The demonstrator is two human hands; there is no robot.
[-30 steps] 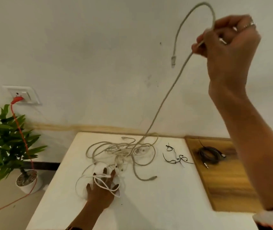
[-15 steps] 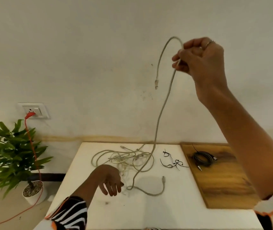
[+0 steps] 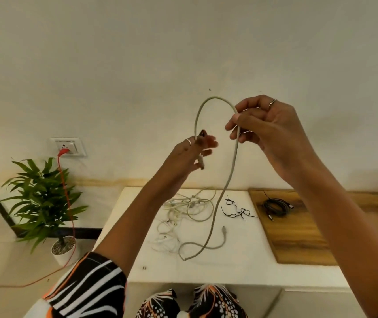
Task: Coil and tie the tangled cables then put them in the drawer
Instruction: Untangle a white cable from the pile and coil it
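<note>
A long grey cable (image 3: 229, 180) arches in the air in front of the wall. My right hand (image 3: 261, 127) pinches it near the top of the arch. My left hand (image 3: 192, 154) holds the cable's plug end, fingers curled round it. The rest of the grey cable hangs down to the white table (image 3: 240, 260) and ends in a loop with a free plug. A tangle of pale cables (image 3: 183, 212) lies on the table behind my left arm. No drawer is in view.
Black twist ties (image 3: 236, 208) lie right of the tangle. A coiled black cable (image 3: 276, 206) sits on a wooden board (image 3: 309, 239) at the right. A potted plant (image 3: 43, 203) and an orange cord (image 3: 67, 203) plugged into a wall socket stand left of the table.
My left hand rose from the table and took hold of the grey cable's plug end. My right hand came down and left, and more of the grey cable left the tangle.
</note>
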